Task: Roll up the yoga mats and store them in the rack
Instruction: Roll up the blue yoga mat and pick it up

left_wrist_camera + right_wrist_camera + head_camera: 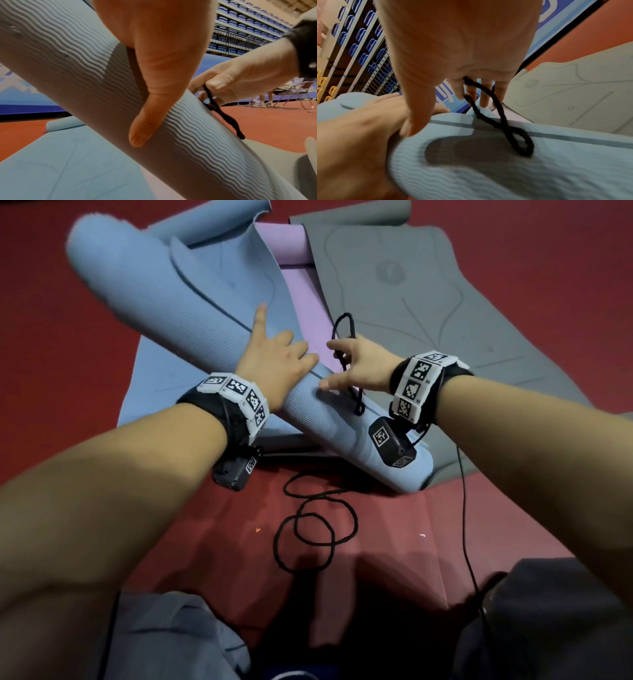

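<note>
A rolled blue mat (154,302) lies slantwise from far left to near right across a flat blue mat (154,392), a purple mat (301,299) and a grey mat (428,313). My left hand (274,361) presses on the roll with straight fingers; its thumb (142,128) lies along the ribbed roll (68,67). Just to the right, my right hand (356,364) pinches a black cord (344,326) whose looped end (520,143) rests on the roll (505,175). No rack is in view.
A second black cord (315,529) lies coiled on the red floor just in front of the roll. A thin cable (466,525) hangs from my right wrist. Blue tiered seats (240,27) and a folding chair (300,93) stand far off.
</note>
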